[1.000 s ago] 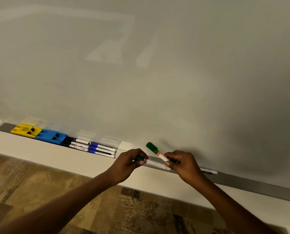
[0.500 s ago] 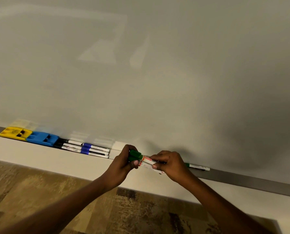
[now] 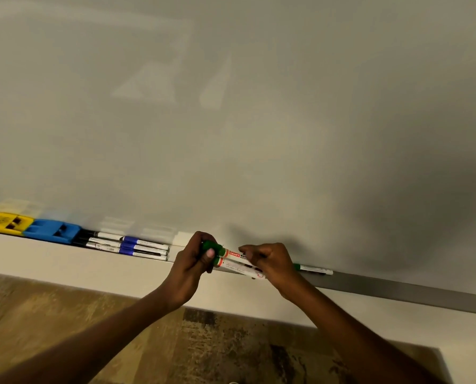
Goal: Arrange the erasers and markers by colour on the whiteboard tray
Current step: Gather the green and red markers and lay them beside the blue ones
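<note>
Whiteboard [image 3: 259, 120] fills the view above both hands, blank. Patterned floor [image 3: 231, 350] below the forearms. Grey whiteboard tray [image 3: 397, 289] runs left to right behind the hands, bare stretch well right of the right hand. Left hand [image 3: 194, 261] closed round the green caps of two green markers [image 3: 232, 259], right hand [image 3: 273, 263] pinching the white barrels of the same pair; markers stacked one above the other, lying roughly along the tray between the hands, cannot tell if they touch it. Well left of the left hand: blue eraser [image 3: 51, 231], and further left, touching it, yellow eraser [image 3: 5, 223]. Between blue eraser and left hand, a cluster of black and blue markers [image 3: 126, 245] lying lengthwise in the tray. Just right of the right hand, a third green marker [image 3: 313, 269] lying flat in the tray, partly hidden by the hand.
</note>
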The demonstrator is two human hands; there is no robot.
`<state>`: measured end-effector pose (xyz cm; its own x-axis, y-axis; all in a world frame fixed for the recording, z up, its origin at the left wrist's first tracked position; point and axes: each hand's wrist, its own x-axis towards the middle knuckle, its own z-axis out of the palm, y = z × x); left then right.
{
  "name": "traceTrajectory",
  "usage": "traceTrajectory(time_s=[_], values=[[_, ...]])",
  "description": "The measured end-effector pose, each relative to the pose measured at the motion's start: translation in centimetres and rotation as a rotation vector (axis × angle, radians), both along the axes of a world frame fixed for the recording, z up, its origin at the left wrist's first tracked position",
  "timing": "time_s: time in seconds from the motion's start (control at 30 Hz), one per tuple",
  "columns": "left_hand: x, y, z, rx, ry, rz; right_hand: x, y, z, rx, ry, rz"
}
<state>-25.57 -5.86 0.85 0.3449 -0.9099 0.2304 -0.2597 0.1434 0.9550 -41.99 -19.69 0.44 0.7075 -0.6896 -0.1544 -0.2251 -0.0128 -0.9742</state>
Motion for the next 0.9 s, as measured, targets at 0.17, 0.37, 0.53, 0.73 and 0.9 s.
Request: traceTrajectory(time_s=[0.17, 0.37, 0.53, 0.73, 0.9], values=[[0.2, -0.1, 0.2, -0.008, 0.007, 0.002, -1.7, -2.4, -3.1, -0.308, 0.307, -0.265], [0.8, 0.3, -0.1, -0.01, 0.005, 0.002, -6.4, -6.4, -8.1, -0.778, 0.92, -0.272], [1.2, 0.4, -0.3, -0.013, 0.016, 0.013, -8.9, -7.6, -9.4, -0.975, 1.207, -0.064], [1.7, 0.4, -0.3, -0.016, 0.028, 0.018, -9.1, -7.8, -9.7, -1.085, 1.124, -0.029], [2.0, 0.3, -0.5, -0.003, 0.024, 0.021, -9.5, -7.9, -10.0, -1.125, 1.117, 0.022]])
